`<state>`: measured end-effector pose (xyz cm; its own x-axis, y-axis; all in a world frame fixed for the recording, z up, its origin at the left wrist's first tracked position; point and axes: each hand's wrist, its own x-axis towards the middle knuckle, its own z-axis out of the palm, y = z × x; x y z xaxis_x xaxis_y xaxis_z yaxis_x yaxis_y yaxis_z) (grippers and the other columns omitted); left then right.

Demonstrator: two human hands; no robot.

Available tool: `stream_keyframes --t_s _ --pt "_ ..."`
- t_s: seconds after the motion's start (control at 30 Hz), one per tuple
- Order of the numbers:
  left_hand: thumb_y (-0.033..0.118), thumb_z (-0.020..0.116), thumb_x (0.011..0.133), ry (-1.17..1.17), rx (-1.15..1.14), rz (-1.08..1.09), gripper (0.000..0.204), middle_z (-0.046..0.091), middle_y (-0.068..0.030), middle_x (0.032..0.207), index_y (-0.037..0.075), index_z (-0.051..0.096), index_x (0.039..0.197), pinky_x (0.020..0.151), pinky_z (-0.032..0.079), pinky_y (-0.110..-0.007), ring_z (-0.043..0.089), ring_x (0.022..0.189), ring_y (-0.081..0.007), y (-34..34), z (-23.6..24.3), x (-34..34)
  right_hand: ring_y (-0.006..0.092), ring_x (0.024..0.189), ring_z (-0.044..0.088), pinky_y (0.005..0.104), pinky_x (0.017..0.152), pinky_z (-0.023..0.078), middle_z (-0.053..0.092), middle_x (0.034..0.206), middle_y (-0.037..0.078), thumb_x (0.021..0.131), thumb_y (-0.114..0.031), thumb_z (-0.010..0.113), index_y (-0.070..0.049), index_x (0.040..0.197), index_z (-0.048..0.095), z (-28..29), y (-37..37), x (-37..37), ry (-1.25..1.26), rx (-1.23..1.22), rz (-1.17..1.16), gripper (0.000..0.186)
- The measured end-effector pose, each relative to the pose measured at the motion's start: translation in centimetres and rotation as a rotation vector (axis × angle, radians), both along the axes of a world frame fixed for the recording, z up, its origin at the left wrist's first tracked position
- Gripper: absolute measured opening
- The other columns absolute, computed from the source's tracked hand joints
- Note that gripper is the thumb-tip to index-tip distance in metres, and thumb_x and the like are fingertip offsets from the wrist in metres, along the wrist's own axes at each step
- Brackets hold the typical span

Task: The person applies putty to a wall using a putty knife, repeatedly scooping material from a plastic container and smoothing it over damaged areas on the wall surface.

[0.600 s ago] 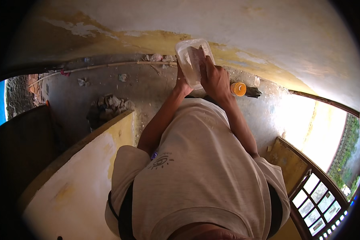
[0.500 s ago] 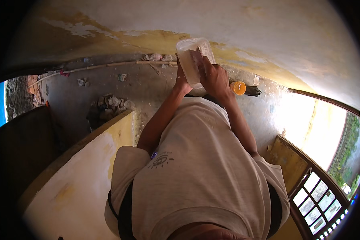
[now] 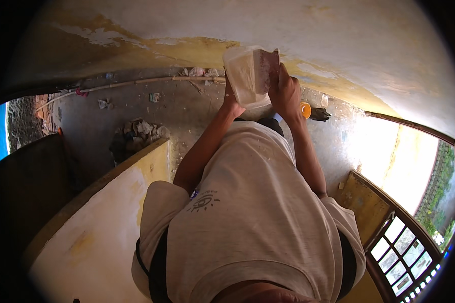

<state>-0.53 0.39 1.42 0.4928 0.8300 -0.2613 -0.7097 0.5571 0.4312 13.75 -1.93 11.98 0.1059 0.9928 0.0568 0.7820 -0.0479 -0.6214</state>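
Presently, both hands are occupied close together, ahead of the person's torso. Left hand point(image 3: 231, 103): wrapped around the left side and lower end of a translucent rectangular container point(image 3: 240, 76), fingers mostly hidden behind it. Right hand point(image 3: 287, 93): closed on a flat, dark brown plate point(image 3: 264, 70), gripping its right side. The container sits between the two hands, its open side toward the viewer; the plate lies across its right part, just left of the right-hand fingers. Whether the plate touches the rim cannot be told; contents of the container unclear.

Surroundings: an orange tub point(image 3: 305, 109) stands on the floor point(image 3: 187, 113) just beyond the right wrist, partly covered by it, with a crumpled black item point(image 3: 320, 114) to its right. A long pole point(image 3: 146, 80) lies well left of the left hand. Nearer the body on that side, a crumpled greyish heap point(image 3: 141, 130). Above both hands rises a wall point(image 3: 338, 30) with patchy, peeling paint.
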Motion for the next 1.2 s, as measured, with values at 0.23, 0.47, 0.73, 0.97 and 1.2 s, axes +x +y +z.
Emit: stream_keyframes --t_s 0.23,0.47,0.73,0.97,1.2 --pt "0.058 0.04 0.105 -0.088 -0.019 0.043 0.061 0.059 -0.0055 0.141 0.016 0.047 0.149 0.106 0.053 -0.044 0.059 0.128 -0.0221 -0.1 0.1 -0.3 0.0477 0.065 0.067 0.0579 0.059 0.052 0.066 0.068 0.025 0.1 -0.021 0.055 -0.005 0.105 0.057 1.2 0.5 -1.8 -0.093 0.075 0.095 0.017" --pt "0.058 0.041 0.105 -0.141 -0.021 0.044 0.059 0.061 -0.0047 0.138 0.016 0.05 0.147 0.105 0.053 -0.043 0.062 0.124 -0.023 -0.4 -1.3 -0.8 0.0451 0.06 0.067 0.0552 0.055 0.053 0.067 0.067 0.022 0.099 -0.021 0.056 -0.006 0.112 0.058 0.3 -0.1 -2.2 -0.188 0.055 0.189 0.02" --pt "0.058 0.04 0.106 -0.122 -0.091 0.016 0.059 0.063 -0.0046 0.135 0.016 0.051 0.146 0.105 0.053 -0.044 0.062 0.124 -0.0227 -0.1 -1.8 0.0 0.0443 0.059 0.065 0.0552 0.053 0.05 0.066 0.066 0.021 0.1 -0.018 0.057 -0.007 0.105 0.058 0.3 0.0 -2.9 -0.206 0.078 0.199 0.012" --pt "0.059 0.039 0.106 -0.082 -0.032 0.026 0.06 0.061 -0.0069 0.137 0.016 0.048 0.147 0.106 0.052 -0.046 0.062 0.123 -0.024 0.0 -1.0 0.3 0.0408 0.055 0.066 0.0517 0.05 0.052 0.068 0.065 0.019 0.097 -0.017 0.056 -0.006 0.111 0.059 0.9 0.3 -1.7 -0.209 0.056 0.102 0.018" --pt "0.058 0.038 0.106 -0.166 -0.055 0.046 0.061 0.058 -0.0075 0.143 0.017 0.045 0.151 0.108 0.05 -0.046 0.058 0.13 -0.026 -0.4 -1.6 -0.4 0.0425 0.057 0.066 0.053 0.052 0.052 0.067 0.066 0.019 0.097 -0.017 0.058 -0.007 0.106 0.059 1.2 0.0 -2.4 -0.166 0.1 0.16 0.014"
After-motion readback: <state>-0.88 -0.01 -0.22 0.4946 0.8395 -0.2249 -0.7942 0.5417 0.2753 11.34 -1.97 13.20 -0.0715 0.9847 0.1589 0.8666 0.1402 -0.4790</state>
